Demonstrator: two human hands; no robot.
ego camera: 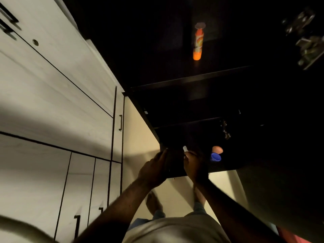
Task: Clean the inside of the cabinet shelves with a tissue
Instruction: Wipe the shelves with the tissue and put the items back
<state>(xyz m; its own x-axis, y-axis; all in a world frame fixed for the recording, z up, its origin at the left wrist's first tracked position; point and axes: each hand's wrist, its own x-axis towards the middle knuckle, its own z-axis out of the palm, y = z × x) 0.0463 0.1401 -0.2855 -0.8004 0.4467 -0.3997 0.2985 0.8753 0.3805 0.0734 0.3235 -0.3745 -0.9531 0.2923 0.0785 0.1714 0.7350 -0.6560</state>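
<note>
The dark open cabinet (184, 102) fills the upper right, with several shelves seen from above. My right hand (194, 167) reaches into the lowest shelf (228, 165) and pinches a small white tissue (185, 149) at its fingertips. My left hand (154, 171) grips the front left edge of that same shelf, fingers curled over the dark side panel. The inside of the shelf is very dark and its surface is hard to make out.
An orange and white spray can (198, 42) stands on an upper shelf. A blue-capped object (216, 156) with an orange part lies on the lowest shelf right of my right hand. Metal hinges (306, 41) show at right. White closed cabinet doors (52, 102) stand left.
</note>
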